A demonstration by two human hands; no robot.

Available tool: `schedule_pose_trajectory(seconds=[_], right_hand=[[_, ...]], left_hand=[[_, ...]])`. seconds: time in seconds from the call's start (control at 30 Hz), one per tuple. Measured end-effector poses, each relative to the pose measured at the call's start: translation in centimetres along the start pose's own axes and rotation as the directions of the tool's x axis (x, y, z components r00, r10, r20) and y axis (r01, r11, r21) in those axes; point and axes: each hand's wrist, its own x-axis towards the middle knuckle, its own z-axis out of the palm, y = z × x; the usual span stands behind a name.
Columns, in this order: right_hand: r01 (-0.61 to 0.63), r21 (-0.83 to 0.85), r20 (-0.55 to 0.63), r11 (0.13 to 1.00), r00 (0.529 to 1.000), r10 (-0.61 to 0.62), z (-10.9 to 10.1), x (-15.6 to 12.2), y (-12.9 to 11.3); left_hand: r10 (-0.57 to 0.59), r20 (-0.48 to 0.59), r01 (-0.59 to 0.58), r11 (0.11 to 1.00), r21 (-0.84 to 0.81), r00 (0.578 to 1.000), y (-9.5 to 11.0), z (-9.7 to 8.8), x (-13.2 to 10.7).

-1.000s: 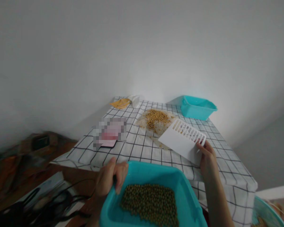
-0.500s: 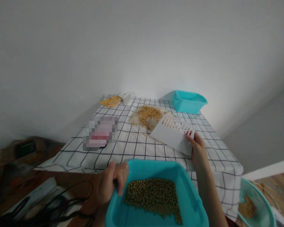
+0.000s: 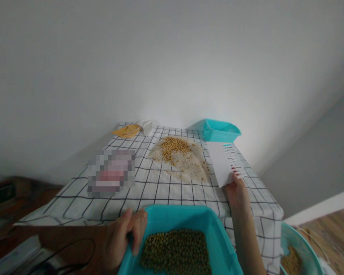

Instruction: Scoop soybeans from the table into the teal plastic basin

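My left hand (image 3: 129,233) is closed over the left rim of a turquoise plastic basin (image 3: 177,214). Inside the basin lies a layer of round, greenish-brown beans (image 3: 177,250). My right hand (image 3: 235,191) grips the lower edge of a white slotted plastic board (image 3: 218,160), held tilted above the table's right side, its slots facing right. Left of the board, yellow soybeans (image 3: 174,147) lie in a heap, with a pale grain-like material (image 3: 189,164) spread toward the front.
A checked cloth (image 3: 149,194) covers the table. At its back right sits another turquoise basin (image 3: 221,131); at the back left are yellow packets (image 3: 128,131) and a white cup-like item (image 3: 146,127). A blurred-out pinkish object (image 3: 111,173) lies left. On the floor right stands a turquoise bucket (image 3: 306,252).
My right hand has lifted the slotted board off the heap and turned it to the right, uncovering the pale material. My left hand keeps its grip on the basin. The view has shifted slightly.
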Motion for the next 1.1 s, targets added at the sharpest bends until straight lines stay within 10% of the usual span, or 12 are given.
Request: schedule_pose_trajectory(seconds=[0.3,0.47,0.63,1.1], right_hand=[[0.037,-0.013,0.030,0.999,0.999,-0.036,0.4,-0.2,0.7],[0.050,-0.074,0.080,0.996,0.996,-0.044,0.8,-0.8,0.6],[0.084,-0.218,0.131,0.972,0.990,-0.056,1.3,-0.9,0.8],[0.060,-0.443,0.219,0.895,0.975,0.043,2.2,-2.1,0.3]], left_hand=[[-0.073,-0.230,0.066,0.997,-0.037,0.970,0.1,1.5,-0.5],[-0.080,-0.169,0.065,0.994,-0.092,0.982,0.1,0.8,-0.2],[0.002,0.138,-0.004,1.000,0.009,0.990,-0.6,-1.5,0.2],[0.008,0.129,-0.018,0.997,0.077,0.992,-0.7,-2.1,0.2]])
